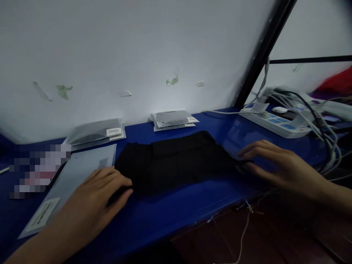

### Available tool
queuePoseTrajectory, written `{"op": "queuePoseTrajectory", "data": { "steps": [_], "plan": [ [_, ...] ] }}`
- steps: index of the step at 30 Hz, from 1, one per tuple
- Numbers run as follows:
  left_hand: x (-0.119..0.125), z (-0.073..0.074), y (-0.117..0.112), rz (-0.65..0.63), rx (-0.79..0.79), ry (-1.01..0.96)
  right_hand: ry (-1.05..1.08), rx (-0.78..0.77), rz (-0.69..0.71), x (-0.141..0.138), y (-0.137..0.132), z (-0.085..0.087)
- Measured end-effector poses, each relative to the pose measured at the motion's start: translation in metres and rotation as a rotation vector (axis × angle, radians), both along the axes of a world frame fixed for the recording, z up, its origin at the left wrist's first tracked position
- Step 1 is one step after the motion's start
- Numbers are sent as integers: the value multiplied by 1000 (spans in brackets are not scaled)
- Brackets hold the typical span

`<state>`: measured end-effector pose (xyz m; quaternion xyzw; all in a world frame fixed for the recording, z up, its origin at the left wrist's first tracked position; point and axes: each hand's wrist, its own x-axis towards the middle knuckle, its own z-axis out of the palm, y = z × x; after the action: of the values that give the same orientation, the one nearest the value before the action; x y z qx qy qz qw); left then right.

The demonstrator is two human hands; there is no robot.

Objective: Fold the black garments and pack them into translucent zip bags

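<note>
A piece of black folded clothing (178, 161) lies across the blue table, its exact kind unclear in the dim light. At its left end, my left hand (101, 194) pinches the lower corner between thumb and fingers. My right hand (275, 165) grips the narrow right end, with a bit of dark fabric between thumb and fingertips; motion blurs it slightly. Just beyond my left hand, a flat frosted plastic bag (88, 161) with a white label lies partly under my forearm.
Packed frosted bags (96, 132) rest by the wall at left, with another small stack (173, 120) at the back middle. A white power strip (275, 123) and tangled cables (305, 110) occupy the right. Loose threads (249, 209) hang at the blue table's front edge (192, 227).
</note>
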<state>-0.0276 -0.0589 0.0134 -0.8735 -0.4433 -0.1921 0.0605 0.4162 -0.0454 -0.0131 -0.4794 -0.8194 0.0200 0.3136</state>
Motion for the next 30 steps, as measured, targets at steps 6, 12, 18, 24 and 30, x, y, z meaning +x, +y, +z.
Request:
{"op": "queuePoseTrajectory", "data": {
  "steps": [6, 12, 18, 24, 30],
  "plan": [
    [7, 26, 48, 412, -105, -230, 121, 53, -166, -20, 63, 30],
    [0, 1, 91, 334, -96, -50, -124, -13, -207, -45, 144, 3],
    [-10, -11, 89, 234, -44, -5, -125, 32, -99, -38, 152, -19],
    [-3, -6, 82, 181, 6, -5, -87, -48, -116, -33, 145, -13],
    [-8, -12, 82, 173, -33, 138, -143, -51, -144, -25, 150, -18]
  ]
}}
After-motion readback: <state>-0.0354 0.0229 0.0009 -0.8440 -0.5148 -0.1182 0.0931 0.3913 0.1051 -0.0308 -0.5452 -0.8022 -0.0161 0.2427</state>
